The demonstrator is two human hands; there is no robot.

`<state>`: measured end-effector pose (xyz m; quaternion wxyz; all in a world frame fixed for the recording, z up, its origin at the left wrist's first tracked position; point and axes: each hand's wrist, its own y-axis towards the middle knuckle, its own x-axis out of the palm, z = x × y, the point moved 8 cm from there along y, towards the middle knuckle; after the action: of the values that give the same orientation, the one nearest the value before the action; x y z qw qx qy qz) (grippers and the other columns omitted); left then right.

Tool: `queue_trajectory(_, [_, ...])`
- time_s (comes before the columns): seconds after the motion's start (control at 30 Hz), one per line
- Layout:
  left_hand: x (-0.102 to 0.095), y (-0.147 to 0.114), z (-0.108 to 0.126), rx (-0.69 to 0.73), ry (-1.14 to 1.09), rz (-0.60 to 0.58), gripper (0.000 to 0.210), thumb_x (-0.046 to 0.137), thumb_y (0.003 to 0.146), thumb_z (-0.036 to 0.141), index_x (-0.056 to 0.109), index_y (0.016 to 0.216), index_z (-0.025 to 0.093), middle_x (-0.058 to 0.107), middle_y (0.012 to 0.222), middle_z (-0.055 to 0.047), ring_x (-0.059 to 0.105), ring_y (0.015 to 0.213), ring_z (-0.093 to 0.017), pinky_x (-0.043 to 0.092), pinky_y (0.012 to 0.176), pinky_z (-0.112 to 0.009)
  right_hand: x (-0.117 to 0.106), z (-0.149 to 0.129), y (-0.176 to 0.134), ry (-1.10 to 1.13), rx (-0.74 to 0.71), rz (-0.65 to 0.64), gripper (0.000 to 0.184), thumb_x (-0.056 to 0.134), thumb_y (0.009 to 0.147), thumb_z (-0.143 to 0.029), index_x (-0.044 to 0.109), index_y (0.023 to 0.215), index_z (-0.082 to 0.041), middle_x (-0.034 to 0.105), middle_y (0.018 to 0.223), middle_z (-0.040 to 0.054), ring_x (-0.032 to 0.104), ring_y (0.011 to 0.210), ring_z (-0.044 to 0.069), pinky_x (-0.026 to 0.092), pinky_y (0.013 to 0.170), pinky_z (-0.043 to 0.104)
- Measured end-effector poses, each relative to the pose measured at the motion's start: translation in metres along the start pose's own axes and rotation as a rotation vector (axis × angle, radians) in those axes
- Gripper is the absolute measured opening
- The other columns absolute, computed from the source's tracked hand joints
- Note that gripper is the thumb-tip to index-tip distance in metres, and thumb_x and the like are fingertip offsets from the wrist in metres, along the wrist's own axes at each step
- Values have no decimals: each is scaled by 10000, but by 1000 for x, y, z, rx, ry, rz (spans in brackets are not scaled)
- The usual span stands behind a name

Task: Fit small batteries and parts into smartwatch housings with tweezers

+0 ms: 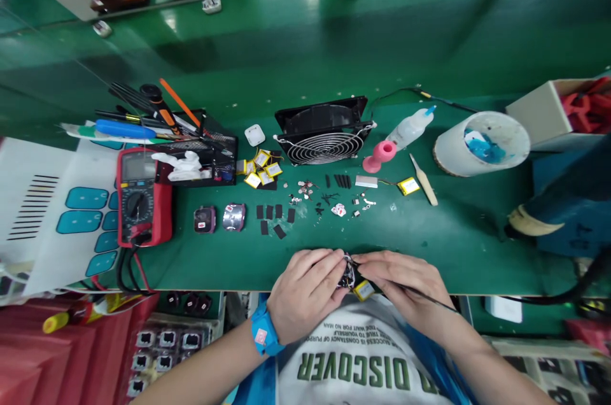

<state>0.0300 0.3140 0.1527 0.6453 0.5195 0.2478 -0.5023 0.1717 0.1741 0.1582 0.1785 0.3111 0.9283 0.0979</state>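
Close to the bench's front edge, my left hand (305, 290) is closed around a small open electronic device (347, 274) with wires inside. A yellow battery (363, 290) hangs at the device's lower right, between both hands. My right hand (413, 281) pinches black tweezers (432, 298), whose tip end reaches the device and whose back end sticks out past the palm. Fingers hide much of the device. Ahead of the hands lie black pads (279, 211), small loose parts (338, 209) and two device housings (233, 217).
A black fan (324, 131) stands at the back, with yellow batteries (261, 168) to its left. Further left are a tool holder (222, 153) and a red multimeter (143, 198). On the right stand a squeeze bottle (409, 129), a pink dispenser (379, 158) and a white tub (458, 150).
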Motion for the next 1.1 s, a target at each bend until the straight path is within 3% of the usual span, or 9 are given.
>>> queue_trajectory(0.2, [-3,2,-1,-12,-19,26,321,628,1323,311,909,1370,162,1007,1278,-104,904,1195,-237,804,1087,-359,0,8,-7,1,55,49,475,777,1155,-83,993,1366,-449,1045,1237,-1,1035,1010,298,893,924,325])
queue_trajectory(0.33, [-2,3,-1,-61,-54,53,213,720,1293,320,886,1242,197,988,1231,-104,901,1163,-251,814,1016,-382,-5,11,-7,67,82,66,438,836,1108,-69,998,1285,-435,1045,1193,-15,1028,950,287,887,883,314])
queue_trajectory(0.47, [-3,-1,-3,-167,-32,99,325,862,1237,557,880,1213,233,930,1100,-79,875,1015,-266,799,883,-413,-9,10,-11,99,130,152,440,796,1120,-71,996,1263,-436,1039,1161,24,1019,929,301,898,862,352])
queue_trajectory(0.57, [-10,-1,-7,-191,-44,130,469,777,1251,691,879,1239,233,930,1119,-99,892,1036,-284,809,890,-438,-6,6,-15,93,143,192,394,836,1130,-120,987,1289,-447,1038,1171,18,1018,945,309,902,858,369])
queue_trajectory(0.63, [-14,4,-8,-117,-79,102,460,684,1307,636,873,1252,220,968,1242,-132,919,1166,-290,826,984,-439,-4,1,-16,69,118,191,365,872,1120,-138,982,1286,-445,1036,1148,0,1015,929,302,899,837,361])
queue_trajectory(0.7, [-16,9,-11,-23,-122,34,358,641,1349,475,869,1273,210,993,1322,-130,925,1256,-270,825,1055,-420,-2,-3,-15,26,78,172,360,875,1117,-136,979,1290,-434,1034,1131,0,1012,914,302,898,817,363])
queue_trajectory(0.83, [-15,14,-18,79,-152,-64,178,709,1302,225,887,1311,217,1015,1301,-97,932,1216,-244,824,1021,-407,-3,-8,-14,-33,23,168,366,875,1113,-117,972,1309,-410,1033,1148,27,1015,926,308,896,834,365])
queue_trajectory(1.1, [-6,7,-20,106,-97,-75,190,858,1200,181,907,1374,240,992,1296,-87,897,1199,-252,778,1018,-392,3,-11,-13,-105,-45,133,428,799,1144,-86,970,1334,-430,1039,1163,37,1020,912,316,892,836,348])
